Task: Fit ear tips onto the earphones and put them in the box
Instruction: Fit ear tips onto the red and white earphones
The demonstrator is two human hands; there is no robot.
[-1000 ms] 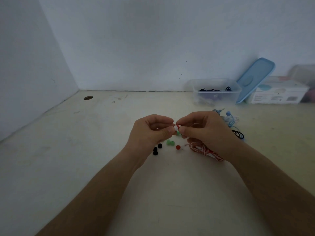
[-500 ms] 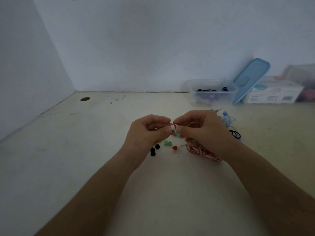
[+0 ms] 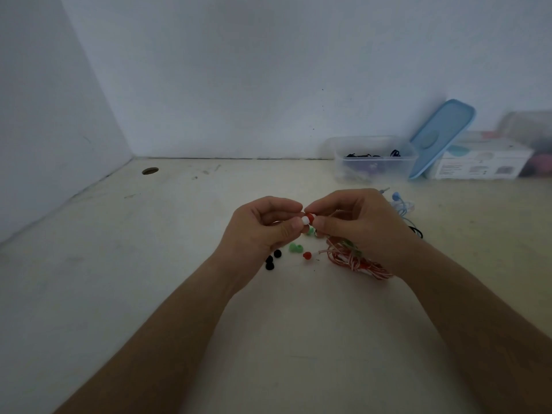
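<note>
Cream tabletop (image 3: 179, 264) carries a clear rectangular plastic box (image 3: 373, 162) at the back right. Left hand (image 3: 263, 231) and right hand (image 3: 358, 225), fingers curled, pinch the small white-and-red earbud (image 3: 307, 219) between them above the table, its long axis left to right, white end toward the left thumb. The red-and-white striped cable coil (image 3: 358, 262) lies under the right hand, near loose green ear tips (image 3: 295, 248), a red ear tip (image 3: 307, 255) and black ear tips (image 3: 270, 265).

Head camera faces forward-down, close above left hand (image 3: 263, 231) and right hand (image 3: 361, 225).

Contents of the box (image 3: 403, 166) are blurred.
</note>
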